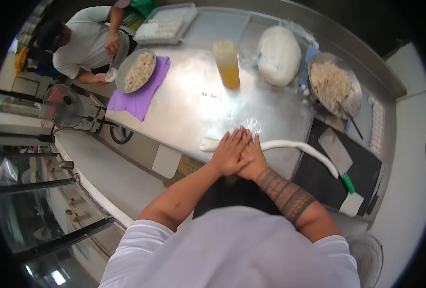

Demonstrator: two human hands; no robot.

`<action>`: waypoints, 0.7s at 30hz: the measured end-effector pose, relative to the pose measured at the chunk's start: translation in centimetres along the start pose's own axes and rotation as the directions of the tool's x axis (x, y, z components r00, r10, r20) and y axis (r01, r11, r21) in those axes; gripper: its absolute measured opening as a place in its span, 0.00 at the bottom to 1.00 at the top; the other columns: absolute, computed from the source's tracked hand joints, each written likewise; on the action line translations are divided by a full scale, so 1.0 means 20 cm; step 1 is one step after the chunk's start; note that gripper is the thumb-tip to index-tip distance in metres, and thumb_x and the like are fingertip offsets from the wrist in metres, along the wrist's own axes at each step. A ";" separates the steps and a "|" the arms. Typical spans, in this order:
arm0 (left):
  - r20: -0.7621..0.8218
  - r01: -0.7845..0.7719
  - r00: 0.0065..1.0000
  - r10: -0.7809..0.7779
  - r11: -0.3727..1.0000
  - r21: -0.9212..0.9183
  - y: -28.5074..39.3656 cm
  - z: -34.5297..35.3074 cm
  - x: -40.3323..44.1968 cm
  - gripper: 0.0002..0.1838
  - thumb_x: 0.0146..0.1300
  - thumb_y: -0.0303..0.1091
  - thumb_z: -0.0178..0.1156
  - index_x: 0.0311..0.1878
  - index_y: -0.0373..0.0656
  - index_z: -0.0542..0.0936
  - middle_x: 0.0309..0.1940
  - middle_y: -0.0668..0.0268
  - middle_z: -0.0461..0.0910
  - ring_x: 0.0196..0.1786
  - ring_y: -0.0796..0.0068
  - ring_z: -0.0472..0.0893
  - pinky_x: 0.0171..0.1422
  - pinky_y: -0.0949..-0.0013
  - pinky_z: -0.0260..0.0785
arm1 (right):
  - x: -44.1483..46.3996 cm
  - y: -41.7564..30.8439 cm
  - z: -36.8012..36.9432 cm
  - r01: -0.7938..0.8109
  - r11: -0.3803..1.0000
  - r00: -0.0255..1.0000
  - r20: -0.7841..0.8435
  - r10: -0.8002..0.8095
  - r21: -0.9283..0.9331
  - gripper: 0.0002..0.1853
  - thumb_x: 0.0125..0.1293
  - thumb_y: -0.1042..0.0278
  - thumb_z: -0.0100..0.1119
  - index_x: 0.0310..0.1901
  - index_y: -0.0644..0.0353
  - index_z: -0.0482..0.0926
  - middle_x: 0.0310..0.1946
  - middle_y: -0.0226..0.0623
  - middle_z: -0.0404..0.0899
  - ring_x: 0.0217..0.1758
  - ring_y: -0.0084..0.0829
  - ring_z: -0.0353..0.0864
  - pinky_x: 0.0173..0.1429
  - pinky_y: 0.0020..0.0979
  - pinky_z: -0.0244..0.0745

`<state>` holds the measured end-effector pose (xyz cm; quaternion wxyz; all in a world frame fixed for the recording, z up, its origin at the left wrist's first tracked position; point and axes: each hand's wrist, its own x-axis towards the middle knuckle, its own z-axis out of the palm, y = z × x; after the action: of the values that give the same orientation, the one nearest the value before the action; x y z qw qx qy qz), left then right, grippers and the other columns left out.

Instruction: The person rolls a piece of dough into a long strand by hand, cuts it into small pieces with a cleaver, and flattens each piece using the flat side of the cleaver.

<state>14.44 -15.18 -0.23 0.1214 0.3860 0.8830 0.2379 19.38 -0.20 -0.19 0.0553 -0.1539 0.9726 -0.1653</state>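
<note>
As the left hand [232, 154] overlaps the right hand [255, 161], both flat and gripping nothing, the dough rope [282, 144] runs beneath, near the front edge of the counter [179, 91], tail on the black board [313, 185]; light, level palm pressure should keep it even.

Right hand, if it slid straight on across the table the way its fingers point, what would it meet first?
The right hand would probably meet the bottle of yellow liquid on the metal table; the view bends lines and depth is unclear, so it might just miss.
</note>
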 end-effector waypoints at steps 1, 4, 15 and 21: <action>0.018 -0.021 1.000 0.021 1.000 0.007 0.00 0.01 -0.09 0.50 0.73 0.67 0.54 0.87 0.44 0.57 0.86 0.40 0.53 0.88 0.40 0.53 0.89 0.38 0.43 | -0.12 -0.05 0.04 0.016 1.000 1.000 -0.022 -0.016 -0.018 0.46 0.73 0.43 0.51 0.84 0.64 0.55 0.85 0.63 0.51 0.89 0.62 0.48 0.88 0.66 0.36; 0.004 -0.041 0.999 0.041 0.999 0.030 -0.03 0.04 -0.14 0.47 0.75 0.67 0.53 0.87 0.48 0.58 0.86 0.42 0.54 0.88 0.43 0.56 0.88 0.38 0.46 | -0.11 0.03 0.07 0.036 0.995 0.997 -0.073 -0.029 0.094 0.43 0.74 0.47 0.49 0.84 0.63 0.57 0.86 0.58 0.52 0.90 0.58 0.48 0.87 0.68 0.37; -0.088 0.047 0.996 -0.020 0.947 0.318 -0.34 -0.15 0.00 0.47 0.77 0.62 0.51 0.83 0.30 0.59 0.83 0.35 0.57 0.87 0.37 0.53 0.88 0.30 0.35 | 0.07 0.08 -0.02 -0.343 0.939 0.923 -0.183 0.338 0.004 0.45 0.75 0.38 0.56 0.83 0.60 0.60 0.86 0.52 0.55 0.90 0.53 0.50 0.88 0.64 0.43; 0.083 0.156 0.979 -0.185 0.949 0.272 -0.32 -0.15 -0.42 0.43 0.77 0.58 0.54 0.87 0.45 0.58 0.87 0.47 0.55 0.89 0.44 0.50 0.89 0.31 0.31 | -0.27 -0.03 0.05 -0.316 0.949 0.941 -0.123 0.315 0.009 0.47 0.74 0.36 0.58 0.83 0.60 0.60 0.85 0.52 0.56 0.89 0.52 0.51 0.88 0.62 0.43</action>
<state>14.94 -26.23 -0.61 0.1365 0.3331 0.9291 0.0854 24.71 0.69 -0.61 0.0200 0.0140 0.9871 -0.1580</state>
